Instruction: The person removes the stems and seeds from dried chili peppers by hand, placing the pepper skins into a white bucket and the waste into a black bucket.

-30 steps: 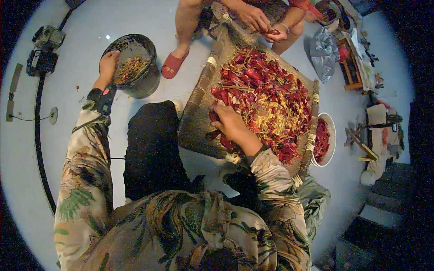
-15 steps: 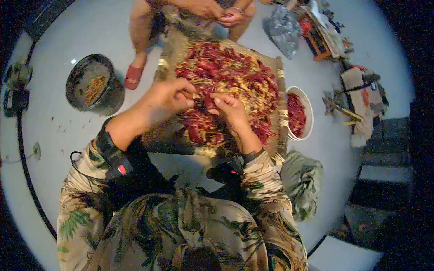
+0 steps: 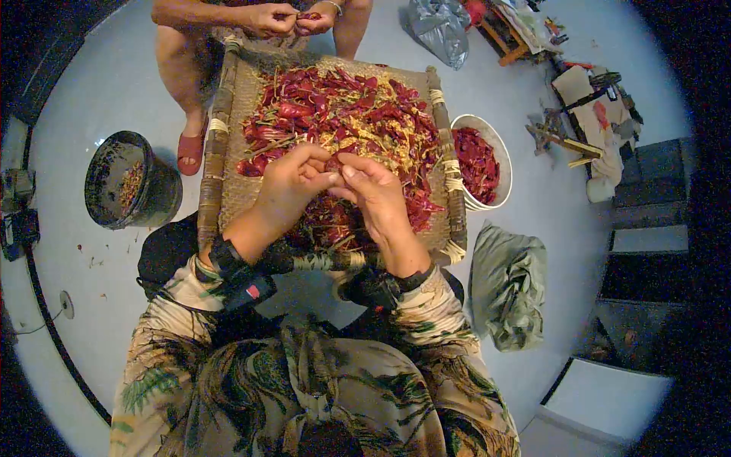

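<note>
Both my hands meet over a woven tray (image 3: 236, 145) heaped with dried red chilies (image 3: 304, 99), yellow seeds and bits of stem. Between my fingertips is a small dark red dried chili (image 3: 333, 163). My left hand (image 3: 288, 186) pinches it from one side, with thumb and forefinger together. From the other side my right hand (image 3: 375, 199) grips it with thumb and fingers. Part of the chili is hidden by the fingers. Below my hands, more chilies lie in shadow near the tray's front edge.
Another person's hands (image 3: 293, 21) hold a chili at the tray's far side. A black bucket (image 3: 164, 190) with scraps stands left. At right are a white bucket (image 3: 501, 179) of red chilies and a green sack (image 3: 509, 289). A grey plastic bag (image 3: 440, 30) lies farther back.
The view has shifted, so the tray sits farther left and straighter. My hands have come closer together, fingertips meeting at the chili. The other person's hands still work at the far side.
</note>
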`<action>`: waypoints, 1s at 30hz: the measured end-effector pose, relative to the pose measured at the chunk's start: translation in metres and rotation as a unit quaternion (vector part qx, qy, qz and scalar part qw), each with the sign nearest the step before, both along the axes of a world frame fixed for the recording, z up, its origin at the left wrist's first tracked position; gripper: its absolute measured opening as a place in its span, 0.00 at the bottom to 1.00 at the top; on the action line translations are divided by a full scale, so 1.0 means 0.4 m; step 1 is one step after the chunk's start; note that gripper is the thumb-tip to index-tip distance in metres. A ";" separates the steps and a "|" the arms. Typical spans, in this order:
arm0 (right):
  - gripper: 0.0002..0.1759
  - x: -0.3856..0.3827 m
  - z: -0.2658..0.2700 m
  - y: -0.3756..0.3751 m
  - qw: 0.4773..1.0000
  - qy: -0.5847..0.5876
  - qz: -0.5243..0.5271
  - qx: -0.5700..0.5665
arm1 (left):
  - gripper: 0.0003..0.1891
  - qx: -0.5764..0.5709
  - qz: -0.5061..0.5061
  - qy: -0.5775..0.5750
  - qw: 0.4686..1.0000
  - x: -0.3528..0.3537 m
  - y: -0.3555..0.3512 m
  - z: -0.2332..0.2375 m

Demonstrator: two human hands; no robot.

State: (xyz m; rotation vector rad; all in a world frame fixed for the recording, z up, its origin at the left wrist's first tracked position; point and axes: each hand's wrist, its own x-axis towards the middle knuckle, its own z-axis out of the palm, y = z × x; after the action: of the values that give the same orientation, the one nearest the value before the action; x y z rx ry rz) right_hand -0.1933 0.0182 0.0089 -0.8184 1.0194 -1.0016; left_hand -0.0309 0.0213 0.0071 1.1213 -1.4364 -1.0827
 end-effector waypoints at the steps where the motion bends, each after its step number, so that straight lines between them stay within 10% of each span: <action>1: 0.16 -0.001 0.001 -0.001 0.999 0.029 0.014 0.002 | 0.12 0.019 -0.004 0.024 1.000 0.002 -0.003 -0.011; 4: 0.17 0.008 0.026 0.007 0.929 0.301 0.019 -0.214 | 0.11 0.062 -0.025 0.094 0.993 0.026 -0.014 -0.029; 7: 0.18 0.013 0.061 -0.008 0.723 0.479 -0.019 -0.497 | 0.11 0.091 -0.069 0.152 0.982 0.053 -0.020 -0.028; 21: 0.12 0.019 0.008 0.007 0.863 0.330 0.048 -0.381 | 0.11 0.134 -0.147 0.283 0.938 0.062 -0.026 -0.013; 24: 0.10 0.014 0.003 0.009 0.841 0.361 0.030 -0.402 | 0.07 0.098 -0.099 0.088 0.986 0.059 -0.005 0.018; 27: 0.08 0.016 0.016 0.012 0.812 0.400 0.025 -0.425 | 0.05 -0.200 -0.033 -0.156 0.967 0.058 -0.004 0.026; 30: 0.06 0.021 0.014 0.012 0.790 0.417 0.026 -0.449 | 0.05 -0.193 -0.035 -0.183 0.964 0.059 0.005 0.035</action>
State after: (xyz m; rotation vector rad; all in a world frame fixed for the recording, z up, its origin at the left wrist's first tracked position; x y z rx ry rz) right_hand -0.1850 0.0229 0.0146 -2.2150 1.2112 -1.0837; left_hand -0.0073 0.0234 0.0211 1.0223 -1.8925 -0.6176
